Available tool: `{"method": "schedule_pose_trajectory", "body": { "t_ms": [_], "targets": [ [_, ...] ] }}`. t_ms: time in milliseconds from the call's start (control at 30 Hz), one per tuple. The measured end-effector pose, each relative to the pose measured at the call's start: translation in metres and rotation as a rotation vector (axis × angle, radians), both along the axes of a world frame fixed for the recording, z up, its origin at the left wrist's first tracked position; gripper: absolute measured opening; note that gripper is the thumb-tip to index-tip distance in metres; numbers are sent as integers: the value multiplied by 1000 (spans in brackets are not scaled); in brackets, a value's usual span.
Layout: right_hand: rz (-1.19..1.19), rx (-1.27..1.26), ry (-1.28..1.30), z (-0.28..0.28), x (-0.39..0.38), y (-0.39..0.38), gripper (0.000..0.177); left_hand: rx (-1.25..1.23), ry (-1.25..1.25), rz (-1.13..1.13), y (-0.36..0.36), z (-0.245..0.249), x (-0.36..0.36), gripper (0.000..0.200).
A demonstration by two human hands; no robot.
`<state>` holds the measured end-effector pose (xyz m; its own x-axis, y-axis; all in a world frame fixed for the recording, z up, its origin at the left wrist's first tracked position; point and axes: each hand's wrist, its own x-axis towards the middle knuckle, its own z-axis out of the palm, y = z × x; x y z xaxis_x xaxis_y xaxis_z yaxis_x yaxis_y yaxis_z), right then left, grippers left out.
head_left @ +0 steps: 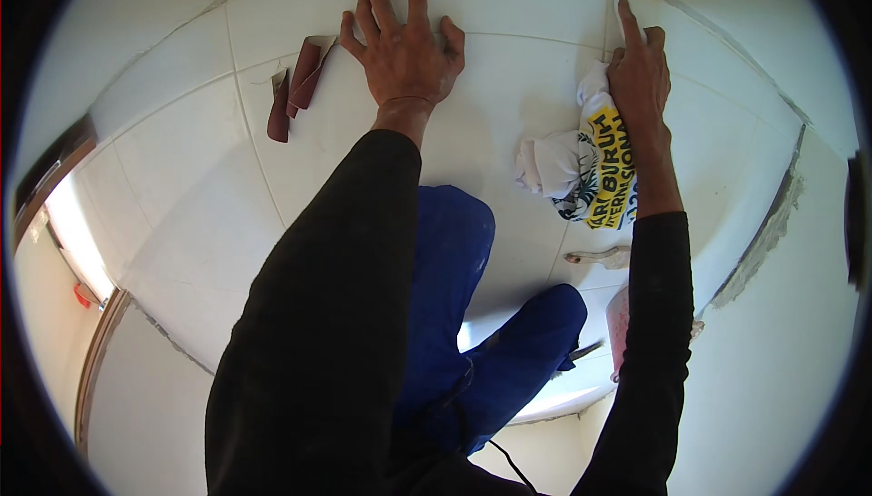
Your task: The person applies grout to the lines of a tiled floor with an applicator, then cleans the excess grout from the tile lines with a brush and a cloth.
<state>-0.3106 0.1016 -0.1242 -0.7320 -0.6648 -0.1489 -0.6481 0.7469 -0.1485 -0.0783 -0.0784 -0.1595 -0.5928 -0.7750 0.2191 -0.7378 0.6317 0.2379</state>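
My left hand (406, 51) rests on the white tiled floor (490, 114) with its fingers spread and nothing in it. To its left lie two curled pieces of reddish-brown sandpaper (307, 76). At the upper right, my right hand (639, 69) presses a white cloth (595, 87) against the tiles beside a grout line, its index finger stretched forward over a white bit. The rest of that cloth, with yellow and black print, lies bunched below and left of the hand.
A tool with a pale handle (595, 258) lies below the cloth. A pink container (619, 328) is partly hidden by my right sleeve. Walls with rough lower edges border the floor. A doorway frame (54, 173) stands at the left.
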Motion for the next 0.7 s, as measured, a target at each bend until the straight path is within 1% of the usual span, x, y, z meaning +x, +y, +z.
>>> {"method": "schedule_pose_trajectory", "body": {
  "t_ms": [233, 300, 533, 633, 700],
  "targets": [
    [70, -5, 60, -5, -4, -7, 71, -1, 13, -9, 0, -2, 3, 58],
    [100, -25, 99, -4, -1, -3, 75, 5, 13, -7, -1, -1, 2, 59],
    [46, -19, 52, -3, -2, -5, 75, 10, 27, -9, 0, -1, 2, 58],
    [72, -11, 81, -3, -2, -3, 75, 29, 12, -4, -1, -3, 2, 58],
    [112, 44, 119, -4, 3, 3, 71, 28, 12, -4, -3, -3, 1, 58]
  ]
}}
